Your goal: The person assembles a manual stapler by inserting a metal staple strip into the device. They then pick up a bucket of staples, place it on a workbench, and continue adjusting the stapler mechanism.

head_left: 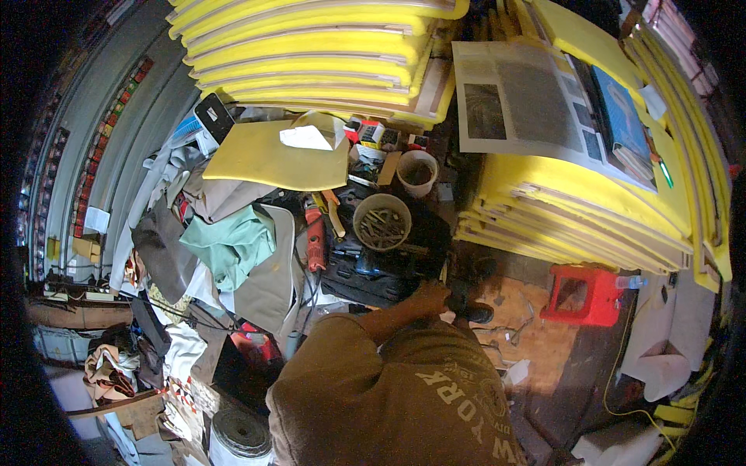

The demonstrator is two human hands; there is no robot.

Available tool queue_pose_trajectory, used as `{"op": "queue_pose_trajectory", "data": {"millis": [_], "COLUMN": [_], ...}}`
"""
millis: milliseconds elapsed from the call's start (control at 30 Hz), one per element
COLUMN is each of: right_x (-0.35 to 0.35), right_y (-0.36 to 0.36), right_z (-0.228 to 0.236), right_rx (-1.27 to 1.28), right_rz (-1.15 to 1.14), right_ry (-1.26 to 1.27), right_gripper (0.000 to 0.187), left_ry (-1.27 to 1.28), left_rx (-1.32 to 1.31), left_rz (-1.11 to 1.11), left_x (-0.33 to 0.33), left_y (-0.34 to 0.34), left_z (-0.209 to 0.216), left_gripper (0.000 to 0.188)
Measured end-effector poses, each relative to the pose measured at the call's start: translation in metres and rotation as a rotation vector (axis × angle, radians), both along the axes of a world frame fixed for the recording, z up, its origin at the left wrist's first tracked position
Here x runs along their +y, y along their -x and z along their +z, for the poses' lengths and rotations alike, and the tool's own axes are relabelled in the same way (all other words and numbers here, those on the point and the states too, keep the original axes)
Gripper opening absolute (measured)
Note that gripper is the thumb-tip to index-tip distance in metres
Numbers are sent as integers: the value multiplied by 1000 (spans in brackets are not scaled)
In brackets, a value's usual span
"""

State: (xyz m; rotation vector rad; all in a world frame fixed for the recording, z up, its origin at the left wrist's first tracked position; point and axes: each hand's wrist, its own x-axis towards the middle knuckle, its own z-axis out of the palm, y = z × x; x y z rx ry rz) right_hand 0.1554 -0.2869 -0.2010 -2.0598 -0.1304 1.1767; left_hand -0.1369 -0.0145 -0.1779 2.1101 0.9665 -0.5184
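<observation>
My left forearm comes out of a brown sleeve and crosses in front of my body. My left hand (430, 297) is at its end, close to my torso, dim and small, with its fingers hard to make out. My right hand does not show. Beyond the left hand lies a black bag (361, 286). On it stands a pale bucket (357, 224) filled with small metal pieces. A red power tool (315, 241) lies to the bucket's left, beside an orange-handled tool (335, 216). Behind is a second white bucket (434, 177).
Yellow-edged padded panels (303, 54) are stacked ahead, with another stack (567, 202) to the right under a large printed sheet (536, 116). A red plastic box (594, 311) sits on the floor. Fabric pieces (233, 241) heap at left; a yellow cord (610, 388) trails at right.
</observation>
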Motion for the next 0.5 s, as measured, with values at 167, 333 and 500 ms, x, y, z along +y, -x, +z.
{"op": "queue_pose_trajectory", "data": {"millis": [167, 333, 500], "right_x": [0, 3, 6], "right_y": [-5, -10, -13], "right_z": [-8, -17, -23], "right_rx": [11, 20, 20], "right_rz": [44, 89, 133], "right_ry": [53, 91, 120], "right_gripper": [27, 28, 29], "left_ry": [-264, -310, -371], "left_rx": [-24, 66, 130], "left_rz": [213, 278, 170], "left_x": [0, -5, -18], "left_y": [14, 34, 49], "left_z": [-10, -30, -41], "left_gripper": [62, 67, 71]}}
